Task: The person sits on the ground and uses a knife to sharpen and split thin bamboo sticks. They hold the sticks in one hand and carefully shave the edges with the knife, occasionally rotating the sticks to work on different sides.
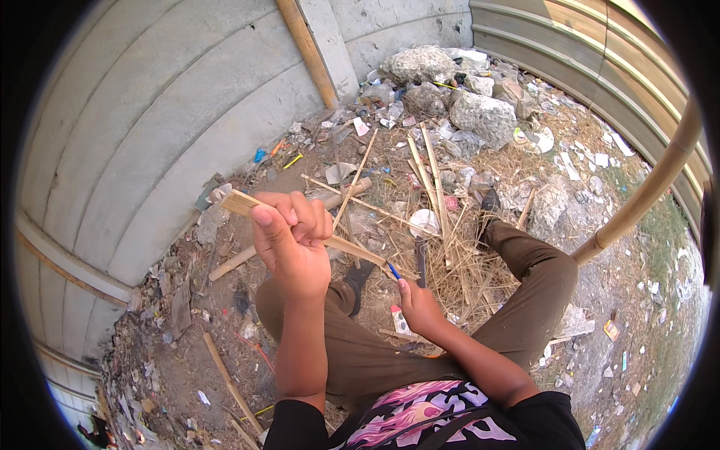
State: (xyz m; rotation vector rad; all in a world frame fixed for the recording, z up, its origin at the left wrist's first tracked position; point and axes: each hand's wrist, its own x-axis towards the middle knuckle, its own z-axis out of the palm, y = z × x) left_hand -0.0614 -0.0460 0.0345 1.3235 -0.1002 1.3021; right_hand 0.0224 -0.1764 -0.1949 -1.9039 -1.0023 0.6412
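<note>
My left hand (292,236) is raised and closed around a flat split-bamboo strip (349,247), which slants down to the right across my lap. One end of the strip (238,202) sticks out past my left fingers. Lower and to the right, my right hand (421,309) pinches a thin blue tool (394,271) against the strip's lower end. The tool's exact kind is hard to make out. Beyond the right hand a narrow dark flat piece (421,262) stands near a pile of pale shavings (476,281). My legs (517,270) are bent and spread around the work.
Several bamboo strips (435,176) lie on the littered ground ahead, near a round bamboo piece (349,192). Rocks (484,118) are heaped at the back. A grey concrete wall (172,112) bounds the left, corrugated sheeting (570,52) the right. A bamboo pole (637,202) slants at right.
</note>
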